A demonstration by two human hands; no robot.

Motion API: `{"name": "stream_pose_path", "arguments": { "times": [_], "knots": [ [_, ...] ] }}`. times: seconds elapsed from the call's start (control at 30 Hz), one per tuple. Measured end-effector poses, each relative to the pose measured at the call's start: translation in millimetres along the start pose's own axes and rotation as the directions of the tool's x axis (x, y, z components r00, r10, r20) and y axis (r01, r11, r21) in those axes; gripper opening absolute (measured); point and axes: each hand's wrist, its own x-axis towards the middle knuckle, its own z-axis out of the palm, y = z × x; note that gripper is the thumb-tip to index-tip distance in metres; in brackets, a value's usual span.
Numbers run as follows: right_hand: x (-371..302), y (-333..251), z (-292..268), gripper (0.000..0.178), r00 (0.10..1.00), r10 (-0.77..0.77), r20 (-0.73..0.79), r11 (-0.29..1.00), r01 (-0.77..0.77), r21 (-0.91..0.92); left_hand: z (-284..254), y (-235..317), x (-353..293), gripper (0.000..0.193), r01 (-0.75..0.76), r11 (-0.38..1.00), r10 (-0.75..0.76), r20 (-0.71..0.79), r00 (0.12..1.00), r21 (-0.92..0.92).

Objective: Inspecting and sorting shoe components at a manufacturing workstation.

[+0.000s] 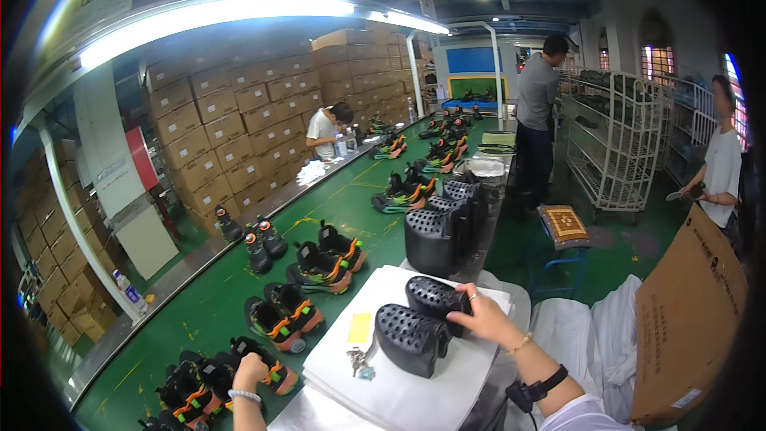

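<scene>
My left hand (250, 369) reaches over the green belt at the lower left. Its fingers are curled on a black sneaker (275, 375) with orange and green trim, one of several at the near end. On a stack of white sheets (335, 355) in front of me stand two black clog-like shoes with perforated tops. My right hand (488, 318) grips the heel end of the farther black perforated clog (433, 295). The nearer clog (407, 339) stands beside it, untouched. Left of the clogs lie a yellow tag (361, 327) and a bunch of keys (357, 363).
More black clogs (431, 239) line the right table edge. Pairs of sneakers (319, 266) run along the green belt (343, 199). A large cardboard box (690, 311), a blue stool (562, 235) and white racks (614, 144) stand right. Three other people are farther off.
</scene>
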Motion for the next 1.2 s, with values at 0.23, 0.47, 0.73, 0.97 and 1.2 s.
{"name": "stream_pose_path", "arguments": {
  "times": [0.23, 0.47, 0.73, 0.97, 1.2],
  "knots": [
    [2.7, 1.1, 7.0, 0.064, 1.000, 0.010, -0.017, 0.997, -0.012, -0.079, 44.7, -48.6, 78.5, 0.030, 0.196, 0.980, -0.198, 0.329, 0.923, 0.039],
    [2.7, -4.2, 3.1, 0.059, 0.996, -0.045, -0.071, 0.998, 0.041, -0.050, 83.5, -95.6, 52.5, 0.029, -0.077, 0.957, 0.105, -0.085, 0.991, 0.281],
    [-6.7, 11.8, -8.1, 0.061, 0.994, 0.002, -0.107, 0.998, -0.008, -0.059, 45.8, -48.9, 20.4, 0.024, -0.412, 0.905, 0.372, 0.268, 0.888, 0.107],
    [-3.1, -49.7, -32.0, 0.057, 0.975, -0.087, -0.206, 0.949, 0.144, 0.280, 49.8, -51.2, 29.4, 0.020, -0.313, 0.934, 0.334, -0.109, 0.936, 0.170],
    [-25.3, -123.7, -39.5, 0.049, 0.999, -0.042, 0.011, 0.756, 0.024, 0.654, 51.6, -25.5, -6.0, 0.023, -0.066, 0.975, 0.112, -0.215, 0.970, 0.213]
  ]
}}
